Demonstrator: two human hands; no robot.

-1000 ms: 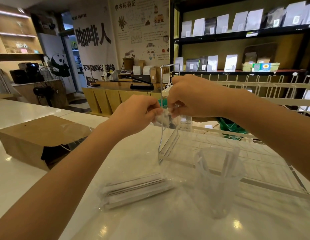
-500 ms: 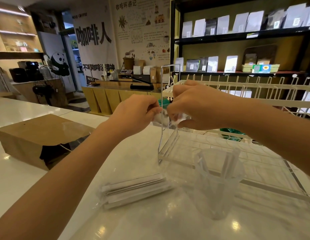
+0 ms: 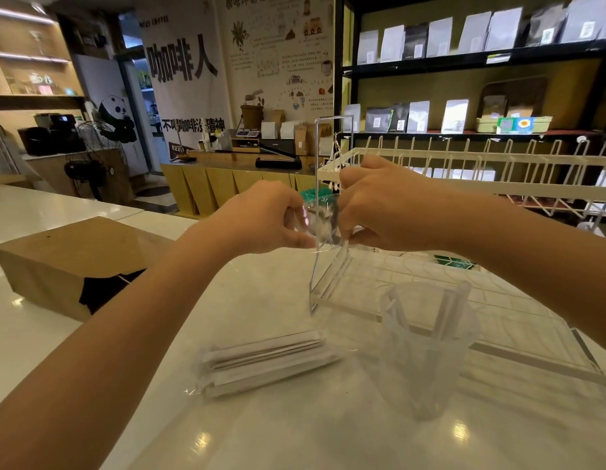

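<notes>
My left hand (image 3: 266,220) and my right hand (image 3: 386,212) are raised above the white counter, close together, and both pinch a small crumpled piece of clear plastic wrapper (image 3: 320,225) between them. Below, a pack of paper-wrapped straws (image 3: 267,362) lies flat in clear film. To its right stands a clear plastic cup (image 3: 427,354) with a few wrapped straws upright in it.
A clear acrylic stand (image 3: 332,266) rises just behind my hands. A white wire rack (image 3: 481,171) stretches to the right. A brown paper bag (image 3: 67,262) lies on the counter (image 3: 294,435) at left. Shelves of coffee bags fill the back wall.
My hands have stayed together on the wrapper, with my right hand shifting slightly as it works the plastic. Nothing on the counter has moved.
</notes>
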